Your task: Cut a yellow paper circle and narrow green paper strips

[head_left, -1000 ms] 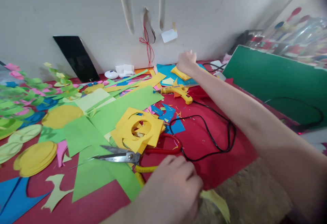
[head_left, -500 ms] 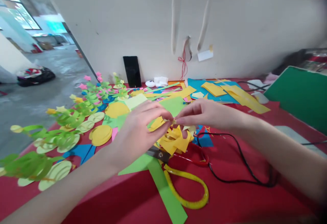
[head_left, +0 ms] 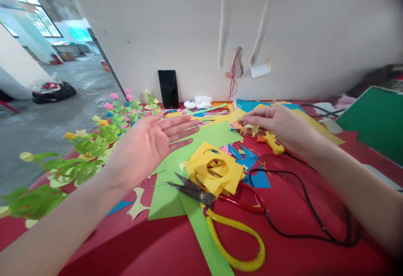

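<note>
My left hand (head_left: 146, 150) is open above the table, its palm showing and its fingers stretched out toward the right, with nothing in it. My right hand (head_left: 277, 127) pinches a small pale yellow paper star (head_left: 251, 130) between thumb and fingers. Just under that hand lies a yellow glue gun (head_left: 273, 143) with an orange part. In front of both hands, square yellow paper offcuts (head_left: 231, 173) with round holes are piled on light green paper (head_left: 209, 141). Scissors (head_left: 202, 196) with one red and one yellow handle lie partly beneath the offcuts, blades pointing left.
Curly green paper plants (head_left: 72, 169) with pink and yellow stars line the left side of the red table (head_left: 170, 246). A black phone (head_left: 168, 89) leans against the wall. A black cord (head_left: 308, 198) loops at right, before a green board (head_left: 373, 124).
Both hands were together over the yellow offcuts. My left hand has moved left and opened; my right hand has moved right and back with the star. The offcuts and scissors are now uncovered.
</note>
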`<act>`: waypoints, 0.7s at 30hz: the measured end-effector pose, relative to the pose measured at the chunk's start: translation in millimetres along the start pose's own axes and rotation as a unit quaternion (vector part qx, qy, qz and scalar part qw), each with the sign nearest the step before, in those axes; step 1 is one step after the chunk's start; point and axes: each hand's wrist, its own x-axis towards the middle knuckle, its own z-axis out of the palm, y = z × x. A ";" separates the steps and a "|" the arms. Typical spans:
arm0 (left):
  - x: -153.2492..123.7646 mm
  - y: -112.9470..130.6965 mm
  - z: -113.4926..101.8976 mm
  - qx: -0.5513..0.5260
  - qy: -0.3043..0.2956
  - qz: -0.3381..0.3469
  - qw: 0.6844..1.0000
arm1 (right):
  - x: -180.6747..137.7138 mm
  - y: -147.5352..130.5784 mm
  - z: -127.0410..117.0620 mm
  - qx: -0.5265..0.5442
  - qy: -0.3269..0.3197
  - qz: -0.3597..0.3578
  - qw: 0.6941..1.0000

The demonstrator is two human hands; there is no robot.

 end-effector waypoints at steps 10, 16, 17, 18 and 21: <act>-6.2 -1.5 -2.2 0.048 0.054 0.075 0.995 | 28.2 22.3 -42.9 0.114 0.275 -0.065 0.953; -12.7 3.6 0.4 0.098 0.044 0.187 0.977 | 38.6 32.8 -56.3 0.082 0.332 -0.066 0.937; -13.4 5.2 -1.0 0.111 0.035 0.179 0.977 | 40.1 33.1 -55.6 0.070 0.330 -0.063 0.939; -14.1 6.1 -2.6 0.139 0.029 0.172 0.975 | 41.6 33.2 -53.4 0.057 0.320 -0.058 0.944; -18.1 3.6 -2.3 0.301 0.034 0.155 0.941 | 46.1 33.1 -35.1 0.007 0.233 -0.035 0.972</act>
